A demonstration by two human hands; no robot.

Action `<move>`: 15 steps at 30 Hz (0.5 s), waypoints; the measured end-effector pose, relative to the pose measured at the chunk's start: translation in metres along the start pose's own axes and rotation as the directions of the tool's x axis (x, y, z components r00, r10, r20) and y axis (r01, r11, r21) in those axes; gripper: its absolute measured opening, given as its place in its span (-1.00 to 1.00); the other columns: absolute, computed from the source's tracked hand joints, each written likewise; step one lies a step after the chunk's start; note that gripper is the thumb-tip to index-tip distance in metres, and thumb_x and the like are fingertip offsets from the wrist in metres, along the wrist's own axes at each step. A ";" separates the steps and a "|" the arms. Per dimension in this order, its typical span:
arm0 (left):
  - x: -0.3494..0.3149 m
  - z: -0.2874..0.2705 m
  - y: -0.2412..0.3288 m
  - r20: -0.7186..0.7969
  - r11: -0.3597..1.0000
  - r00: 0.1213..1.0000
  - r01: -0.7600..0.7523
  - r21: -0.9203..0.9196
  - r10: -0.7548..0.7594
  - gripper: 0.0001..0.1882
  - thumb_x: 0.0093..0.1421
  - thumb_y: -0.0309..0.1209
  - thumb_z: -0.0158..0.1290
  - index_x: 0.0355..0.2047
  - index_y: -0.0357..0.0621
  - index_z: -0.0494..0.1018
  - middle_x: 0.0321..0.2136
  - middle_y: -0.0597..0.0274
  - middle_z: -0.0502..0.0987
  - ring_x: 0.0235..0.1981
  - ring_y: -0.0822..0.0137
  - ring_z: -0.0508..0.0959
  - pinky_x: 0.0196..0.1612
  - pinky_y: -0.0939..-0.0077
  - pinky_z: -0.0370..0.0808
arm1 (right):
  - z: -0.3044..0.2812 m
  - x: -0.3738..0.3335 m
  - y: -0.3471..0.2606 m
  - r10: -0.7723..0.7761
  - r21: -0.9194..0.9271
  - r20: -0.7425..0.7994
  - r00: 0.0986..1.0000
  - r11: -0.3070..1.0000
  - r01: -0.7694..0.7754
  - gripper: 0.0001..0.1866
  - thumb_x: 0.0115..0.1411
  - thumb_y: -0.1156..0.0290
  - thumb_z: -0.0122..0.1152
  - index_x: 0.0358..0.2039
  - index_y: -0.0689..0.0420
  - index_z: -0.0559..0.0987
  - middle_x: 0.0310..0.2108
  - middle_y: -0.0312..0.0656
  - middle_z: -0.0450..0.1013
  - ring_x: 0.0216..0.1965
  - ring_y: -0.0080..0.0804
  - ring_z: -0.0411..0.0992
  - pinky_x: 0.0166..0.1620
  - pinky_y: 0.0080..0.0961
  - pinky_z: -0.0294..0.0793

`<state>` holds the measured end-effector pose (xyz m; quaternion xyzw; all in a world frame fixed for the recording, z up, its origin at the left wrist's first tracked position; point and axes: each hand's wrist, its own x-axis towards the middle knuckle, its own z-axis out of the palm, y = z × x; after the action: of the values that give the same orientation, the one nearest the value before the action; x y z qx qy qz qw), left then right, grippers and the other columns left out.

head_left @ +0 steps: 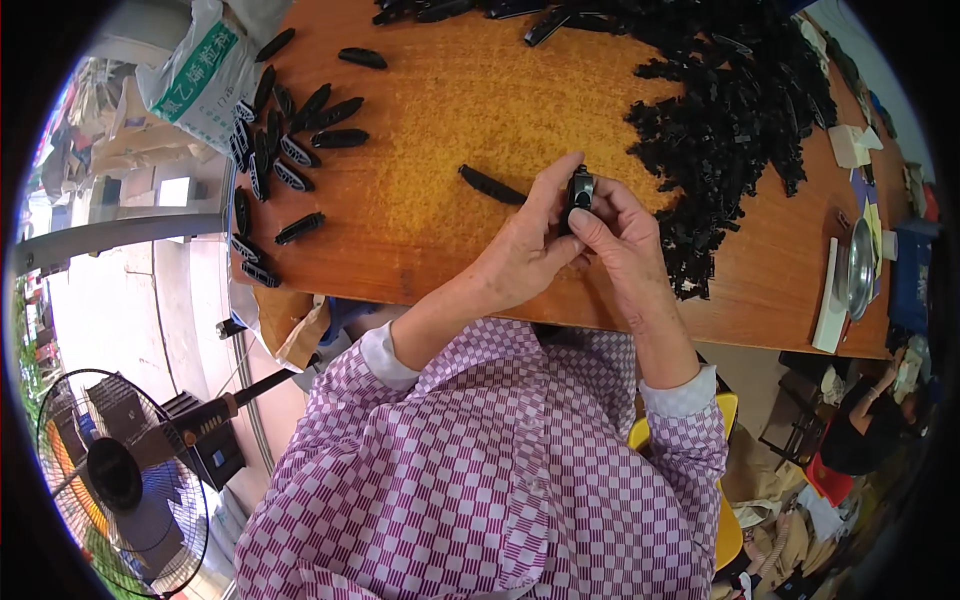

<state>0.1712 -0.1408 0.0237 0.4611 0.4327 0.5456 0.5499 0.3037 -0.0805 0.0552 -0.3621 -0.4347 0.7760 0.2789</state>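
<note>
Over the near part of the table, my left hand (522,248) and my right hand (630,240) meet around one small, glossy black plastic piece (581,188). It stands roughly upright between my fingers. The right thumb presses on its near face, while the left index finger runs along its left side; its lower end is hidden by my hands. Just beyond my left knuckles lies a long, curved black plastic part (488,185) on the tabletop.
Several oval black parts (340,138) lie scattered at the table's left. A large heap of small black pieces (700,130) covers the right side. A metal dish (858,270) sits at the right edge. A standing fan (115,475) is at lower left; another person (868,425) sits at far right.
</note>
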 end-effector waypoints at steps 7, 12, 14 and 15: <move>0.016 -0.018 0.002 0.107 0.995 0.993 0.043 0.096 -0.053 -0.34 0.21 -0.69 -0.10 0.26 -0.09 -0.07 -0.06 0.13 0.34 -0.02 0.34 0.40 -0.05 0.49 0.39 | -0.006 0.015 0.014 -0.082 0.044 -0.009 0.997 0.996 0.083 -0.75 0.19 0.54 0.15 -0.11 0.18 0.42 -0.29 -0.35 0.44 -0.28 -0.70 0.38 -0.24 -0.74 0.38; 0.027 -0.051 0.046 0.098 0.554 0.945 0.096 0.827 -0.311 -0.64 0.20 -0.55 -0.03 0.02 -0.11 0.30 -0.35 0.06 0.50 -0.37 0.23 0.58 -0.31 0.41 0.49 | -0.045 0.022 -0.016 -0.438 -0.765 0.170 0.883 0.506 0.398 -0.73 0.02 0.57 0.27 -0.24 0.13 0.47 -0.24 -0.29 0.45 -0.19 -0.42 0.40 -0.07 -0.47 0.36; 0.035 -0.074 0.049 0.091 0.455 0.980 0.000 0.890 -0.178 -0.77 0.20 -0.45 -0.02 -0.11 -0.10 0.38 -0.47 0.07 0.51 -0.50 0.15 0.56 -0.42 0.38 0.47 | -0.065 0.030 -0.028 -0.573 -0.972 0.181 0.799 0.023 0.236 -0.71 -0.07 0.50 0.33 -0.28 0.10 0.51 -0.24 -0.26 0.41 -0.19 -0.25 0.37 -0.12 -0.32 0.32; 0.042 -0.083 0.052 0.132 0.422 0.976 -0.047 0.906 -0.175 -0.80 0.20 -0.42 -0.01 -0.15 -0.10 0.40 -0.45 0.08 0.52 -0.49 0.15 0.56 -0.43 0.39 0.46 | -0.069 0.034 -0.032 -0.567 -0.983 0.180 0.804 -0.130 0.129 -0.72 -0.06 0.44 0.34 -0.29 0.08 0.52 -0.26 -0.27 0.37 -0.23 -0.23 0.33 -0.20 -0.33 0.26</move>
<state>0.0810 -0.0971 0.0590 0.7206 0.6156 0.1557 0.2784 0.3431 -0.0077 0.0473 -0.4308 -0.8771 0.0602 0.2036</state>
